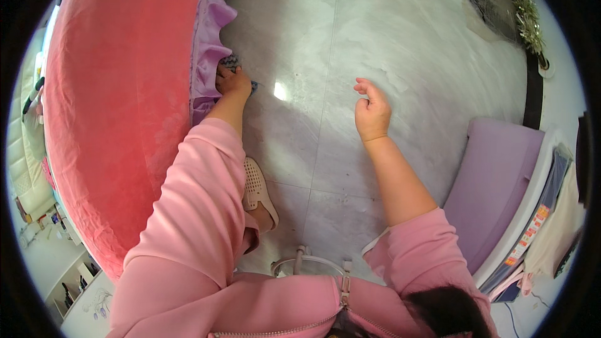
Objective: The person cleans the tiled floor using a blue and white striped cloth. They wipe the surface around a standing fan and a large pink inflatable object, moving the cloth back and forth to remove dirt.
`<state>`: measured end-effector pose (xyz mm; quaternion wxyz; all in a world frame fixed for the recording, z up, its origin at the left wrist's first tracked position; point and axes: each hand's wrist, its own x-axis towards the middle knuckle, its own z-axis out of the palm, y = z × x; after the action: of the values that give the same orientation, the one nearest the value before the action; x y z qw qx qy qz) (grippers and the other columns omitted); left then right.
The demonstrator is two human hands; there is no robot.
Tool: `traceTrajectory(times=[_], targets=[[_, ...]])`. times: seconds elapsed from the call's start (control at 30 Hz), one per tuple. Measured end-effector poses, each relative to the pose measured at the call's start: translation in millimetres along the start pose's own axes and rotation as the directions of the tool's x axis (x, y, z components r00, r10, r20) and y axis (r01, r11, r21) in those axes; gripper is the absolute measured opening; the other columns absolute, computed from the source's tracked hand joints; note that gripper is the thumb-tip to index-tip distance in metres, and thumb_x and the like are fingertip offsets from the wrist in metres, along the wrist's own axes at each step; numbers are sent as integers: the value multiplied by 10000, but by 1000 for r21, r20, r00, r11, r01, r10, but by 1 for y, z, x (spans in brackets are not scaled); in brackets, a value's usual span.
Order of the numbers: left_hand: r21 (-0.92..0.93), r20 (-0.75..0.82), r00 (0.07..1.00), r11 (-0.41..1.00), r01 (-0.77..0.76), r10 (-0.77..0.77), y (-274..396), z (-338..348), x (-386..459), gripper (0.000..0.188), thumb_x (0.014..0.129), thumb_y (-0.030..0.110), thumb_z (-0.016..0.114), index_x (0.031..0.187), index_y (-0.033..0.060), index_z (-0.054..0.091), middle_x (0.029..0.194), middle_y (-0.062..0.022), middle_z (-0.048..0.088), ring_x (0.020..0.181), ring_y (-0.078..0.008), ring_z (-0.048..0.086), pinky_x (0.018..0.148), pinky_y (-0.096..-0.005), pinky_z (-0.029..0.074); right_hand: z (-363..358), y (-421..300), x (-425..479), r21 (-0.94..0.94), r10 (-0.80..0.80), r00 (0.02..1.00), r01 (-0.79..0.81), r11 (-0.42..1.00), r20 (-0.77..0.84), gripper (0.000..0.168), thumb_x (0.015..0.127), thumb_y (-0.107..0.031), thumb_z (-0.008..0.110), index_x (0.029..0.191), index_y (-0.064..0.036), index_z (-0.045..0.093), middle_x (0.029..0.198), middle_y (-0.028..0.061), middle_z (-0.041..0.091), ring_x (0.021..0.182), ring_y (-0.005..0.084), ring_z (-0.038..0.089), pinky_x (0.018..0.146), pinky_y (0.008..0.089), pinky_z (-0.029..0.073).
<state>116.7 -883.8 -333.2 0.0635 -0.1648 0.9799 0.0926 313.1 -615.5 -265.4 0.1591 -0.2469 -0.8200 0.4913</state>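
My left hand (pixel 235 81) is down at the floor, against the purple satin ruffle (pixel 213 51) along the edge of a pink-red bed cover (pixel 127 84). Its palm rests over a blue-and-grey patterned cloth (pixel 230 61), which shows above the fingers and beside the wrist. The ruffle partly hides the fingertips. Held above the grey marbled floor (pixel 300 150), my right hand (pixel 373 112) has loosely bent fingers and carries nothing.
A beige perforated clog (pixel 256 183) is on a foot below my left forearm. Near my body stands a white ring-shaped stool base (pixel 300 263). At the right is a purple storage box (pixel 497 188). Grey furry material (pixel 488 0) and a tinsel garland (pixel 528 19) occupy the upper right.
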Motion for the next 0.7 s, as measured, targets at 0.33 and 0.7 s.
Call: traceTrajectory(times=[0.33,0.7], targets=[[125,308,792,803,-583,527,117,-9,-129,544,932,384,370,1440,255,221,1523,-79,63,1334,-404,181,1069,-572,160,-28,33,-26,-2,148,989,-148,989,-22,311,722,62,422,918,-57,632,920,49,667,767,171,618,678,285,497],[-40,418,410,467,-883,811,73,8,-292,503,905,400,423,1381,259,344,1511,-38,141,1319,-372,228,1045,-608,166,-42,2,-16,69,-25,995,32,997,-100,242,753,38,459,880,-47,646,872,77,674,739,190,636,684,296,506]])
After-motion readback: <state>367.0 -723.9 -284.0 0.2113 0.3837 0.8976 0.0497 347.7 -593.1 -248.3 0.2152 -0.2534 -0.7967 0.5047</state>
